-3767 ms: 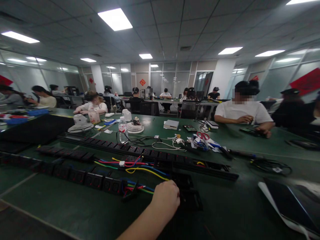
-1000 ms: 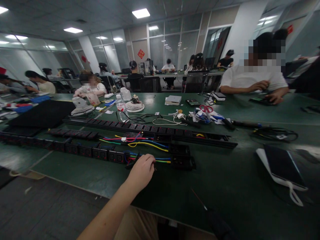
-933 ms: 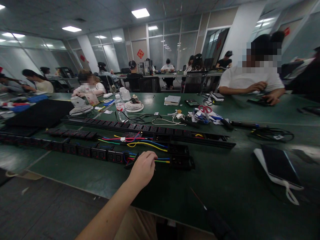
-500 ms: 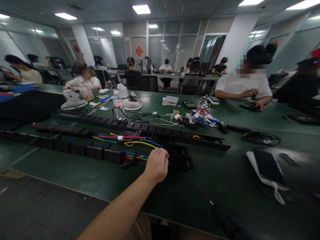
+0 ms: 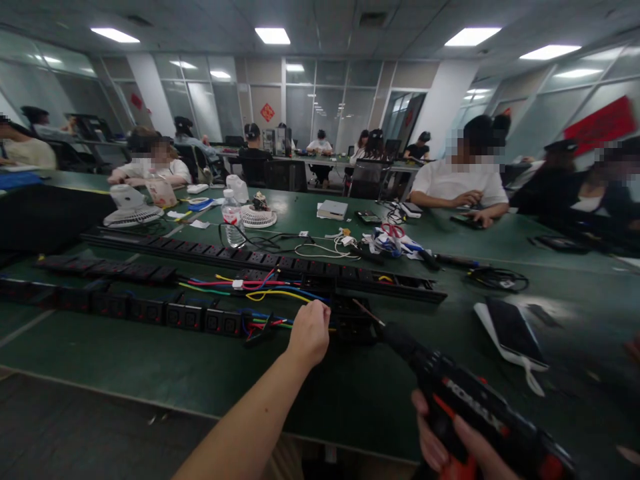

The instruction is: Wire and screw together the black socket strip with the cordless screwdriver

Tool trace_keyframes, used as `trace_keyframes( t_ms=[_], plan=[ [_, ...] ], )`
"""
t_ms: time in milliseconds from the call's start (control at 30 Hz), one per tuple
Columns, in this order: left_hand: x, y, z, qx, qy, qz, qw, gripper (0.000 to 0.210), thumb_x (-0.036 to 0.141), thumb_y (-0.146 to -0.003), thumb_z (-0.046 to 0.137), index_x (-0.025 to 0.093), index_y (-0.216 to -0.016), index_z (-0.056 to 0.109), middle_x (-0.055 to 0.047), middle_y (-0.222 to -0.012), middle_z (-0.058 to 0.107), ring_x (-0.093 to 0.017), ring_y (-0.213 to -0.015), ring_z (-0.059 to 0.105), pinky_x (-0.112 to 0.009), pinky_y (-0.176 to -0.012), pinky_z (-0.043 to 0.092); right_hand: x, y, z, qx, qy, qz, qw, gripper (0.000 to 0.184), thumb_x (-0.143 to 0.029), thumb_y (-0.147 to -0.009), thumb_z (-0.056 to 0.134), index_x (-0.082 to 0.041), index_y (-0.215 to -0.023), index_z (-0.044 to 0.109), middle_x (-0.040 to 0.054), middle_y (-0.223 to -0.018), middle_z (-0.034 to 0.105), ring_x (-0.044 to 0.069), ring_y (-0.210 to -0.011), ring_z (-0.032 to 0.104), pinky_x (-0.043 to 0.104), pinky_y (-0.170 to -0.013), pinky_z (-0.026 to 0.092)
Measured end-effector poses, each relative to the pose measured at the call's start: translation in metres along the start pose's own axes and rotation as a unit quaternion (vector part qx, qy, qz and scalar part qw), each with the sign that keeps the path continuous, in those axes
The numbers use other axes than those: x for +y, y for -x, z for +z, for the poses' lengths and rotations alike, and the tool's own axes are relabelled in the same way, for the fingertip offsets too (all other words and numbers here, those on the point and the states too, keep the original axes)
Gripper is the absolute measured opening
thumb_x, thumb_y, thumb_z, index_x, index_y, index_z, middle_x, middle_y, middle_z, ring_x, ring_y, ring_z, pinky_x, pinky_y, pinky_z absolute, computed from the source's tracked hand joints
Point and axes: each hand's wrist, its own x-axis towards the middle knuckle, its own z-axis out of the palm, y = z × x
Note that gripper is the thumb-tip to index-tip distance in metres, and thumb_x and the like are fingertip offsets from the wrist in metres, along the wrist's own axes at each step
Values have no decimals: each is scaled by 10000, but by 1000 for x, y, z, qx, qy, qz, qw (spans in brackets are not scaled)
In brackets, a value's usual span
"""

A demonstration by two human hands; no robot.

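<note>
My left hand is closed at the open end of a black power strip; whatever its fingers pinch is hidden from me. Red, blue, green and yellow wires run toward that end from the socket blocks. In my right hand is a black and orange cordless screwdriver, fingers wrapped around its grip. Its long thin bit points up and left, over the strip's dark end housing, just right of my left hand. I cannot tell whether the tip touches anything.
Behind lies a longer power strip. A water bottle, fan parts, a white cable and red-handled scissors are farther back. A phone rests at right. Across the table a person handles a small device.
The cordless screwdriver has come up and left from the lower right, bringing my right hand into view and its bit near my left hand. My left hand stays closed at the strip.
</note>
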Motion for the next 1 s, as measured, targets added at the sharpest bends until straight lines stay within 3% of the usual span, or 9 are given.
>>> trace_keyframes(
  t_ms=[33,67,133,233,367,533,667,900,1000],
  plan=[
    [-1,0,-1,5,-2,-1,1000,198,226,-977,340,199,-839,479,-49,-794,563,-205,-739,526,-339,-690,405,-4,-8,10,22,-72,-29,997,274,-303,-751,738,-192,-982,641,60,-670,610,120,-453,459,271,-421,406],
    [-2,1,-2,12,-1,-2,1000,213,231,-981,325,204,-827,470,-47,-784,556,-204,-735,522,-336,-686,401,-7,-16,19,16,-153,-14,988,325,-256,-702,776,-182,-984,633,78,-777,637,92,-451,443,248,-406,402],
    [-5,1,-4,29,9,-5,1000,244,232,-985,302,213,-789,445,-40,-757,540,-199,-724,517,-328,-680,391,-10,-31,27,9,-205,16,979,351,-267,-701,778,-154,-991,617,65,-801,616,67,-462,424,220,-412,427],
    [-11,1,-3,47,16,-19,999,275,221,-972,303,223,-713,395,-23,-688,503,-185,-668,502,-315,-640,368,-5,-49,23,1,-259,59,964,327,-291,-718,764,-120,-942,598,-15,-662,506,53,-468,413,172,-436,458],
    [-16,0,-3,36,25,-19,999,300,227,-956,334,219,-666,411,-9,-628,486,-173,-614,497,-302,-620,369,7,-59,8,10,-316,81,945,373,-247,-706,765,-130,-994,560,-46,-671,482,45,-493,449,130,-491,492],
    [-14,-1,-2,19,130,-3,991,235,233,-959,366,198,-859,576,-45,-859,639,-184,-834,606,-313,-783,456,14,-55,-1,10,-347,112,931,361,-271,-751,731,-113,-1019,549,-54,-631,465,56,-487,478,155,-506,507],
    [-14,0,0,23,183,-14,983,200,233,-950,395,195,-963,591,-56,-969,664,-182,-927,622,-321,-853,464,15,-51,0,7,-350,116,930,308,-297,-799,684,-123,-1024,563,-38,-633,491,79,-502,496,197,-514,515],
    [-9,4,-8,9,93,-28,995,309,259,-964,320,207,-716,497,-19,-697,578,-180,-694,573,-303,-687,415,19,-48,3,-1,-332,96,938,279,-305,-803,685,-105,-976,597,14,-705,589,73,-527,497,192,-520,481],
    [-8,5,-8,19,43,-25,999,334,259,-955,317,213,-652,450,-12,-623,529,-172,-613,533,-296,-636,391,20,-49,2,-17,-318,107,942,294,-347,-812,671,-91,-949,624,2,-623,554,86,-526,496,194,-528,473]
  ],
)
